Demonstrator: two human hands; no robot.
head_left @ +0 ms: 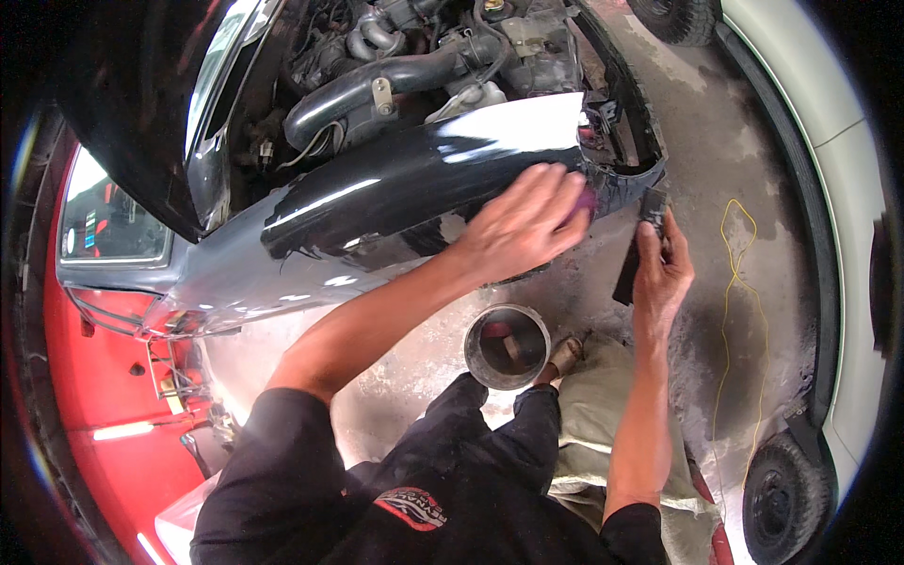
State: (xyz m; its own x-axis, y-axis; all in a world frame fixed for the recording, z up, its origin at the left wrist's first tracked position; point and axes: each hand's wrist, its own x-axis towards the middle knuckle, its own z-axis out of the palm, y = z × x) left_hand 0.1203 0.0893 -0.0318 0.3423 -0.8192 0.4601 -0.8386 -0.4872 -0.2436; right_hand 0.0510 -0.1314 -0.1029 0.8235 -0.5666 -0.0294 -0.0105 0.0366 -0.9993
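Observation:
My left hand (pixel 527 217) presses down on the wet, glossy black front fender (pixel 377 193) of a car, near its front end. Between its fingers and the panel shows the edge of a purple pad (pixel 587 201), mostly covered by the hand. Just off the fender's front tip, my right hand (pixel 665 264) grips a flat black strip (pixel 625 271), held upright with its ends sticking out above and below the fingers. Dark wet patches mark the grey lower part of the fender under my left wrist.
A round bucket (pixel 476 363) with a reddish piece inside stands on the concrete floor by my feet. Beyond the fender lies the exposed engine (pixel 395 89). A pale vehicle (pixel 866 179) lines the right side. A yellow cord (pixel 734 273) and a beige sack (pixel 603 405) lie on the floor.

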